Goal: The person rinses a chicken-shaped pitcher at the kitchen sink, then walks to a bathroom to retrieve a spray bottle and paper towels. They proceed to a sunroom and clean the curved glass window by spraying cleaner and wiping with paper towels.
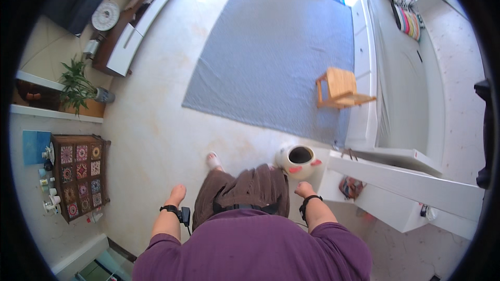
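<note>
My left hand (179,192) hangs at my left side over the pale floor. It touches nothing that I can see, and its fingers point away from view, so their pose is unclear. On the other side my right hand (304,189) is curled in at my hip, with nothing visible in it. Just ahead of it stands a round cream ceramic jar (287,168) with red marks and a dark open mouth. My brown trousers (242,187) and one foot in a light slipper (213,160) show below me.
A grey-blue rug (269,54) lies ahead, with a small wooden chair (341,86) near its right edge. A white-framed daybed (402,97) and a white ledge (406,187) line the right. At left are a patterned drawer cabinet (80,175), a potted plant (103,95) and a low TV cabinet (125,48).
</note>
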Demonstrator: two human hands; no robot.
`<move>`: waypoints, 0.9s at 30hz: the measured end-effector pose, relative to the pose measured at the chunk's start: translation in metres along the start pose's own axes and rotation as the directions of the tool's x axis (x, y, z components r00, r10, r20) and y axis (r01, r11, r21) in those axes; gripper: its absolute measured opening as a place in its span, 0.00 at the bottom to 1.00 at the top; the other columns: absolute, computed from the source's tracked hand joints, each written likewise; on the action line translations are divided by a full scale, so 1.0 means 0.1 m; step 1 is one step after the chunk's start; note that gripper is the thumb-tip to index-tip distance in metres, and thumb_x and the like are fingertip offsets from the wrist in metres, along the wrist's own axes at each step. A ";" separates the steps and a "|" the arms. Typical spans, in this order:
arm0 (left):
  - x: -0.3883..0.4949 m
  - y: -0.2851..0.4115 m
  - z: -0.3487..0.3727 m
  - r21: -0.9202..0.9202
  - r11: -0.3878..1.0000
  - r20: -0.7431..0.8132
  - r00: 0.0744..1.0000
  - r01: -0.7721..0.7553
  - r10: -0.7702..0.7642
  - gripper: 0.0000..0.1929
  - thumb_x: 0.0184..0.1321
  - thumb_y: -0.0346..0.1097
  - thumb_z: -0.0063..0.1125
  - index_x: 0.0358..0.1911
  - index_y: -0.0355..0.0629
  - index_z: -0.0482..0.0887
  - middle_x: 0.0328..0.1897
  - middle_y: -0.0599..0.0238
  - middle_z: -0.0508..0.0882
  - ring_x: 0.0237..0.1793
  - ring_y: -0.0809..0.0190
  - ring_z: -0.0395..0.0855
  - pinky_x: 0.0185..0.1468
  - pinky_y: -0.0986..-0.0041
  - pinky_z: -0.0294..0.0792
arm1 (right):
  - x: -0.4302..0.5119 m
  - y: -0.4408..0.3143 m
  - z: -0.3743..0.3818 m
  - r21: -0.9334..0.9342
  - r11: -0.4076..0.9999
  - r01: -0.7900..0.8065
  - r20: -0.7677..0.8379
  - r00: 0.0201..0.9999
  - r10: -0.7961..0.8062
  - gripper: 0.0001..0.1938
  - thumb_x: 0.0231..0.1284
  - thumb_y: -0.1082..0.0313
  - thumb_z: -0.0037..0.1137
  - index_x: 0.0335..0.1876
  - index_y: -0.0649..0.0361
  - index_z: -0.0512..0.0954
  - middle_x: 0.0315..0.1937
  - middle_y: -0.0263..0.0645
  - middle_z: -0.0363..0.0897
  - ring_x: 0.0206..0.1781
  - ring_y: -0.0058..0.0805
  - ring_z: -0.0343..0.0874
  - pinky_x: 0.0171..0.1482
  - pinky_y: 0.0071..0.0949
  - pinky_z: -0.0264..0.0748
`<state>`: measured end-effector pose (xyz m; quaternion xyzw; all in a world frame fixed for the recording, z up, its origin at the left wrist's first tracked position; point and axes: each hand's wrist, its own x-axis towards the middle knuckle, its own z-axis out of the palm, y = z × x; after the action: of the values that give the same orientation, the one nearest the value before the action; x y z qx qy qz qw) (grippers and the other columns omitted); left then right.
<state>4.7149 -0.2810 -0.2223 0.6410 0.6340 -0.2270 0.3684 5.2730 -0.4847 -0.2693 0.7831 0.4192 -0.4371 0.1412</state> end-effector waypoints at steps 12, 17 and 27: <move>1.02 -1.62 -1.59 -0.348 0.912 -0.165 0.943 0.218 -0.288 0.18 0.56 0.41 0.45 0.39 0.35 0.81 0.43 0.41 0.80 0.47 0.39 0.77 0.51 0.55 0.69 | 0.67 -3.44 -1.27 0.151 0.971 0.184 -0.056 0.982 -0.178 0.27 0.47 0.49 0.57 0.51 0.59 0.75 0.50 0.50 0.76 0.55 0.44 0.74 0.55 0.35 0.69; 1.70 -1.96 -1.69 -0.182 0.969 -0.140 0.971 0.169 -0.196 0.17 0.57 0.37 0.41 0.35 0.33 0.82 0.41 0.39 0.80 0.46 0.39 0.78 0.49 0.54 0.71 | 1.18 -4.11 -1.79 -0.082 0.989 0.125 -0.255 0.956 -0.142 0.23 0.52 0.47 0.51 0.39 0.63 0.80 0.42 0.52 0.80 0.49 0.50 0.77 0.51 0.42 0.72; 2.88 -2.01 -3.33 -0.126 0.991 -0.261 0.963 0.042 -0.074 0.19 0.60 0.41 0.43 0.38 0.31 0.80 0.37 0.41 0.82 0.43 0.43 0.81 0.46 0.57 0.73 | 2.62 -5.71 -3.60 -0.102 0.995 -0.017 0.032 0.999 0.021 0.22 0.55 0.53 0.49 0.49 0.61 0.78 0.51 0.48 0.76 0.55 0.45 0.74 0.56 0.38 0.69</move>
<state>4.4865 0.1425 -0.2696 0.6236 0.7084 -0.1119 0.3112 5.1017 0.2140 -0.1889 0.7716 0.4310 -0.4267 0.1918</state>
